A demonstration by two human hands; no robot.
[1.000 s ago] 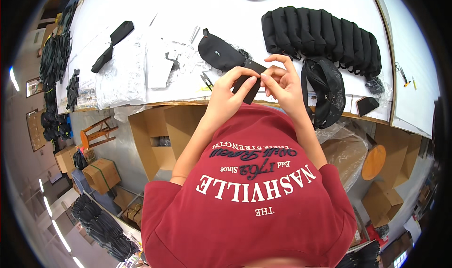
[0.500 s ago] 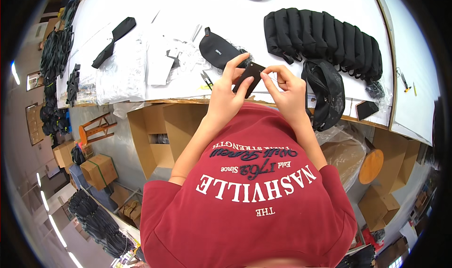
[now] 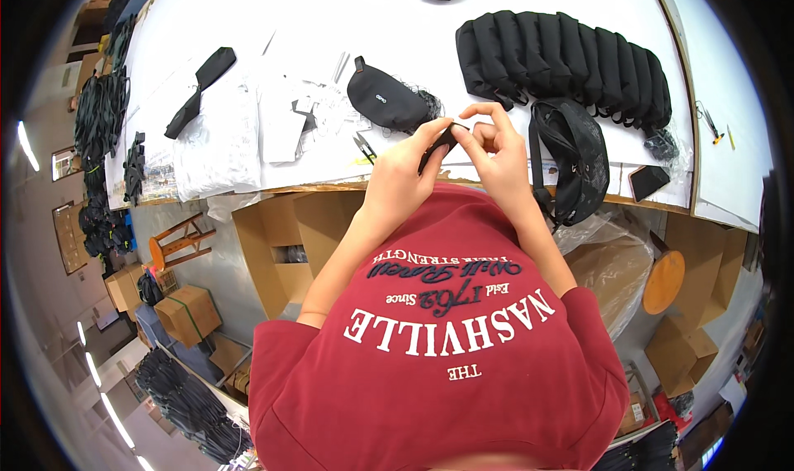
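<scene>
Just above the front edge of the table, my left hand (image 3: 403, 172) is closed around a thin black card-like piece (image 3: 442, 143), thumb on one face. The piece is tilted so that mostly its narrow side shows. My right hand (image 3: 499, 158) pinches its upper right corner between thumb and forefinger; the other fingers are curled. Beyond my hands lies a small black pouch (image 3: 385, 99) with a loop at one end and loose dark strands at the other. A pair of thread snips (image 3: 364, 146) rests left of my left hand.
A row of black pouches (image 3: 562, 57) stands at the back right. Nearer lies a black bag (image 3: 572, 161) with a strap, then a phone-like black slab (image 3: 649, 181). Clear plastic bags (image 3: 217, 144) and paper scraps (image 3: 318, 99) cover the left. Below the table stand open cardboard boxes (image 3: 277, 223).
The black piece has turned from showing its broad face to nearly edge-on. My right hand has shifted slightly left and up along it. The view has tilted a little.
</scene>
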